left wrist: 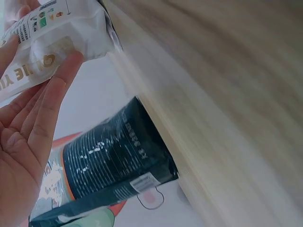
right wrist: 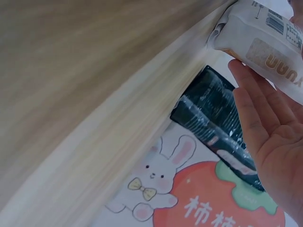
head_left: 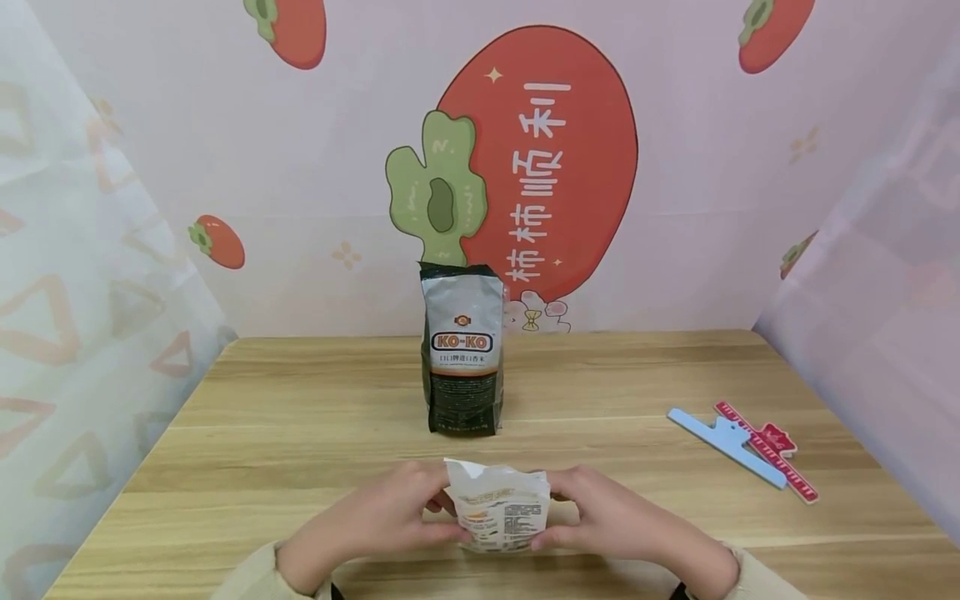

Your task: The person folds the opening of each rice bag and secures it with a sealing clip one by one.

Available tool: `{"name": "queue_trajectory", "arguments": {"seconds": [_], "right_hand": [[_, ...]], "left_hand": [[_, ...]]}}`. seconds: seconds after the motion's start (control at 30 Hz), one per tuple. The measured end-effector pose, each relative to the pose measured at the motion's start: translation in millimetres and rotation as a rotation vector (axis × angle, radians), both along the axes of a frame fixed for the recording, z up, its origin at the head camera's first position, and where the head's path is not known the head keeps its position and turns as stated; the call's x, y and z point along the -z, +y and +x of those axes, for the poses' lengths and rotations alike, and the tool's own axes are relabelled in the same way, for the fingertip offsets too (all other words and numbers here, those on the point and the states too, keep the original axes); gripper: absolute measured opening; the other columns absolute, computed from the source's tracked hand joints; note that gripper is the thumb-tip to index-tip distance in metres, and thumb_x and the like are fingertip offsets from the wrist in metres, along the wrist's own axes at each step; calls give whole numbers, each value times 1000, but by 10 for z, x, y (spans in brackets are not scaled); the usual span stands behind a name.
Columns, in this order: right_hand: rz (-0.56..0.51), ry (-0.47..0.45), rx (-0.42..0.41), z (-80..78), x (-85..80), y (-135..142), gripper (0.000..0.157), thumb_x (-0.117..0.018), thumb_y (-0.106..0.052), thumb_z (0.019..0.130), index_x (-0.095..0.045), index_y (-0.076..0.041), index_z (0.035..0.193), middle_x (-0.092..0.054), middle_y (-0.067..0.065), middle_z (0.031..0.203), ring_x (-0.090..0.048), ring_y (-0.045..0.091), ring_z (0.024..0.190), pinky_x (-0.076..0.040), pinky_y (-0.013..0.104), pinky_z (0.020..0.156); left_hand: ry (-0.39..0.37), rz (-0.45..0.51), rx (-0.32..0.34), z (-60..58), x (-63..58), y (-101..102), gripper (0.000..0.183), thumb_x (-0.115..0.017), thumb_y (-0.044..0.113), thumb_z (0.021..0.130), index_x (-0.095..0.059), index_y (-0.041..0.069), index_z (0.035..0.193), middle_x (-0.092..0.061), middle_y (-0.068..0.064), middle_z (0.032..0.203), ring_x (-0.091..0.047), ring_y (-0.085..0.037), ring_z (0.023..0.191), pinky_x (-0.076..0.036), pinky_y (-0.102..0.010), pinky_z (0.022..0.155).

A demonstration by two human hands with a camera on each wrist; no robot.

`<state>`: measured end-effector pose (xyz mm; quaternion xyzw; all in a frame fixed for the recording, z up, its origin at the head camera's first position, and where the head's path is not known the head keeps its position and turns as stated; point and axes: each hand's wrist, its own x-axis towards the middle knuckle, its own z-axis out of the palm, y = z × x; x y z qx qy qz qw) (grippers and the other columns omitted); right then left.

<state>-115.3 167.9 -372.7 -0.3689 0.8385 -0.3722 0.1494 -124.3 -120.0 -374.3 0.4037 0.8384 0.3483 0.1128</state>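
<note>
A small white printed food bag stands at the table's near edge, between the two hands. My left hand grips its left side, thumb on the face toward me and fingers reaching round behind. On the other side my right hand holds it the same way. Gold lettering shows on the bag's far face in the left wrist view, where the left fingers lie against it. The right fingers touch that far face in the right wrist view. The bag's contents are hidden.
Behind the hands a black and silver KO-KO rice bag stands upright on the wooden table. To the right, a light blue bag clip lies across a red bag clip. A printed cloth backdrop closes off the back and sides.
</note>
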Motion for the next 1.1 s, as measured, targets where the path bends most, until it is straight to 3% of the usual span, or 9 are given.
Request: {"name": "queue_trajectory", "arguments": {"seconds": [0.13,0.5,0.7,0.97,1.1], "right_hand": [[30,-31,28,3,2,82,43,-71,-46,89,-65,-24,125,-69,-13,123,-63,2,113,-55,33,96],[-1,-8,24,-5,4,304,40,-71,-43,90,-65,-23,124,-70,-10,120,-64,2,109,-56,28,92],[-28,25,23,4,-7,450,39,-72,-38,90,-65,-19,123,-72,-6,118,-65,2,107,-57,28,89],[-18,46,36,-19,-19,610,43,-74,-34,89,-64,-14,126,-72,-1,119,-65,2,107,-57,28,88],[-37,62,24,-22,-17,676,43,-75,-30,89,-64,-10,125,-73,1,118,-65,1,107,-57,27,87]], "left_hand": [[-19,-10,-2,-5,-11,76,36,-77,27,87,-66,17,120,-71,5,113,-65,5,86,-54,-16,74],[-23,-19,41,-61,-24,312,39,-77,23,88,-64,18,124,-71,4,119,-67,5,88,-53,-10,78],[-16,-43,60,-119,-27,456,41,-76,25,88,-62,19,126,-70,5,121,-67,6,88,-52,-9,78],[-81,-43,62,-201,-22,618,42,-77,26,88,-63,18,126,-72,5,113,-67,7,84,-52,-9,76],[-74,-40,78,-220,-22,680,43,-76,27,88,-63,18,127,-71,6,115,-67,7,85,-52,-10,76]]}}
